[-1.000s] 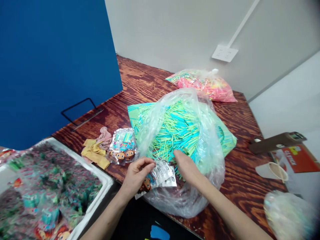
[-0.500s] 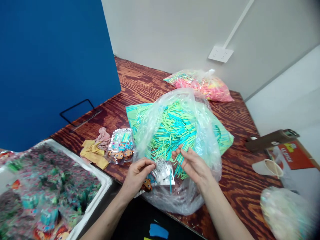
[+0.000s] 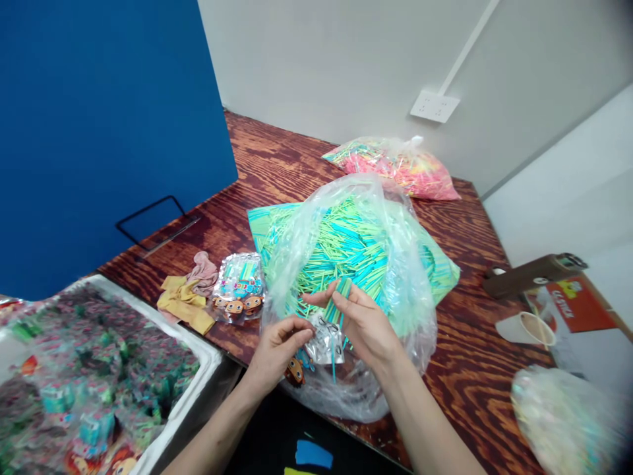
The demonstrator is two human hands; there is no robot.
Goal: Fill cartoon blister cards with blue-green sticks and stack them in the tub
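Note:
A large clear plastic bag (image 3: 415,284) lies open on the wooden table, full of thin green and blue sticks (image 3: 346,244). My right hand (image 3: 368,323) is closed on a small bundle of sticks (image 3: 339,298), held upright at the bag's near side. My left hand (image 3: 279,346) pinches the edge of a small silver packet (image 3: 324,342). A cartoon face (image 3: 295,373) hangs below those fingers. The bundle's lower end is close to the packet; whether it is inside, I cannot tell. One blue stick (image 3: 333,369) shows below the packet.
Silver packets with cartoon faces (image 3: 240,287) lie left of the bag, beside yellow and pink cloths (image 3: 185,303). A white-rimmed box (image 3: 205,356) of packets stands at lower left. A tied bag of coloured sticks (image 3: 395,168) lies behind. A paper cup (image 3: 524,328) and brown flask (image 3: 534,277) are right.
My right hand has moved left with the sticks, which are now gathered upright beside the silver packet. My left hand keeps its pinch on the packet and has shifted only slightly.

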